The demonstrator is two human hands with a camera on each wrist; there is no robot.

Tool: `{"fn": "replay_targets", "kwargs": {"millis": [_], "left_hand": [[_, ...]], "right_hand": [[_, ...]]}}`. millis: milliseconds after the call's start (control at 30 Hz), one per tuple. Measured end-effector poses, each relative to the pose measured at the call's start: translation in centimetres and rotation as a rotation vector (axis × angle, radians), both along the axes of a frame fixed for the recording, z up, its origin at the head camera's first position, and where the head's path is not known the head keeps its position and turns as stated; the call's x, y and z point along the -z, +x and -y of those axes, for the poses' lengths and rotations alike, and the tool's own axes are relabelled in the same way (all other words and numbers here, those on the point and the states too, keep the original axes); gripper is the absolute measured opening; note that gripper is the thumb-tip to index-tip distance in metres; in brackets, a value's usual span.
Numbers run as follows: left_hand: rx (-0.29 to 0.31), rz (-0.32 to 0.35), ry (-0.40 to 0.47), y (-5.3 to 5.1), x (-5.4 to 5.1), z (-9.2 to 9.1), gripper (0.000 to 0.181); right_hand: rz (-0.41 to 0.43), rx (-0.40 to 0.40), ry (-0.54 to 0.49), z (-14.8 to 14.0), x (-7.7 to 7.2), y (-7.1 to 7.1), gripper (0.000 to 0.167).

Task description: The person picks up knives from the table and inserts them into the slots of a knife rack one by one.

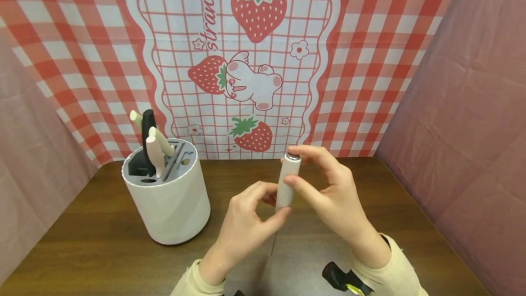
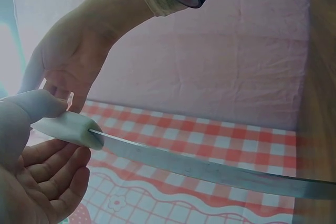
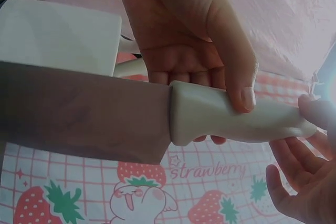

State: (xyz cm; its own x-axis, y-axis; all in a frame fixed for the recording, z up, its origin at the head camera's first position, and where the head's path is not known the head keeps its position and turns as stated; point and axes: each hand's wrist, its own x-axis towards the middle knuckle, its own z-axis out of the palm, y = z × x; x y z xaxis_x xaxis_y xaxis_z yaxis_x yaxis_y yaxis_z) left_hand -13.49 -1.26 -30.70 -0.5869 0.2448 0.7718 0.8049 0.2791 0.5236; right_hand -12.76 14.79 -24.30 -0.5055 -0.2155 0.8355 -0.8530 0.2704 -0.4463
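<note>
A wide-bladed kitchen knife (image 1: 286,186) with a white handle is held upright above the table, blade down. Its blade (image 3: 84,114) looks broad in the right wrist view and shows edge-on as a thin line in the head view. My left hand (image 1: 244,223) pinches the handle near the blade between thumb and fingers. Higher up, my right hand (image 1: 334,195) holds the handle's metal-capped butt end with its thumb and fingertips. Both hands also show on the handle (image 2: 79,129) in the left wrist view.
A round white knife block (image 1: 170,209) stands to the left on the brown wooden table (image 1: 102,259). Several handled tools, pale and black (image 1: 148,127), stick up from its grey slotted top. Behind hangs a red-and-white strawberry cloth (image 1: 255,81), with pink cloth (image 1: 460,104) at the sides.
</note>
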Motion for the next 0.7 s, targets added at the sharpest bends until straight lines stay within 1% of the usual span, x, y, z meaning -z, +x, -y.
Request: {"fn": "replay_targets", "kwargs": {"millis": [133, 300, 500, 600, 700], "left_hand": [[-0.004, -0.005, -0.003, 0.04, 0.08, 0.03, 0.024], [-0.007, -0.009, -0.005, 0.02, 0.24, 0.12, 0.024], [-0.017, -0.015, 0.013, -0.04, 0.26, 0.36, 0.025], [-0.024, -0.035, 0.025, -0.14, 0.31, 0.48, 0.025], [-0.028, -0.056, 0.038, -0.21, 0.34, 0.59, 0.024]], "right_hand": [[0.011, -0.015, -0.004, -0.12, 0.12, 0.07, 0.042], [0.008, -0.051, -0.031, -0.16, 0.21, 0.03, 0.039], [-0.018, -0.096, -0.093, -0.28, 0.24, -0.06, 0.027], [-0.033, -0.085, -0.1, -0.38, 0.32, -0.1, 0.022], [-0.051, -0.046, -0.093, -0.51, 0.47, -0.11, 0.022]]}}
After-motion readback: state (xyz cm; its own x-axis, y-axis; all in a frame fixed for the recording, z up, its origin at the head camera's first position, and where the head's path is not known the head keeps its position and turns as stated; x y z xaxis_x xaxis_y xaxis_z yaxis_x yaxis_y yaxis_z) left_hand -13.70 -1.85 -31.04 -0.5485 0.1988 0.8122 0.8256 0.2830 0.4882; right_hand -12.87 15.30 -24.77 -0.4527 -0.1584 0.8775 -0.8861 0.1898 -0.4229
